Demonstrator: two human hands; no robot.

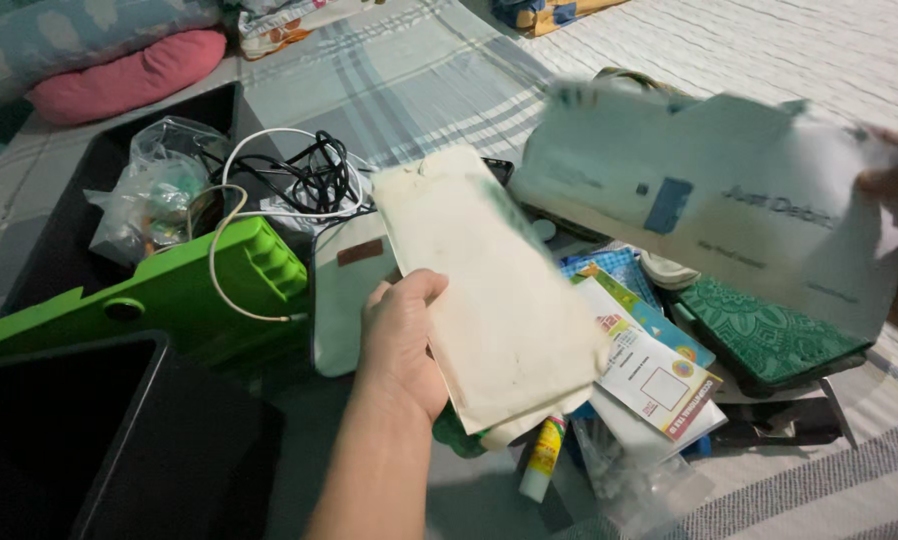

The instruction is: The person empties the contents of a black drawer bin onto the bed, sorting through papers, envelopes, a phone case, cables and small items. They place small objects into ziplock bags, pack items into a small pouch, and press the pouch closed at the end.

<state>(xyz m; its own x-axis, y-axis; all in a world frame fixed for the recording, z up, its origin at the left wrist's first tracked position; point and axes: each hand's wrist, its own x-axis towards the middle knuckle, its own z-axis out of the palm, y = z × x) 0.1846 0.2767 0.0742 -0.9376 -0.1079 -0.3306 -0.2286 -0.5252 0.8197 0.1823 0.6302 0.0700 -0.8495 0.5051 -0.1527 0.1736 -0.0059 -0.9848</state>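
So this is all happening on a bed [419, 60] with a grey plaid sheet, pillows bunched up in the far left corner; the stuff being sorted is spread out right on the sheet.

Left hand [404, 340] is clamped on a worn cream envelope [479, 290], thumb on top, fingers underneath, held up over the pile; right hand [894, 180] is way out at the frame's right edge, pinching the corner of a big white printed envelope [709, 200], which is blurred, so it looks mid-swing; both are up in the air, well apart from each other.

How far along? I'd say somewhere in the middle, just a guess; two items are lifted out, but there's still a heap under them: a stack of colourful cards and booklets [649, 350], a green patterned pouch [764, 335], a glue stick [544, 455] near the bottom, some clear plastic wrap by it.

On the left there's a dark bin [79, 200] holding a crumpled plastic bag [154, 190] and a tangle of black and white cables [299, 175]; a bright green plastic board [159, 295] lies across it; a second dark bin [119, 440] sits nearest the camera and looks empty from here; so plenty left unsorted as far as I can tell.
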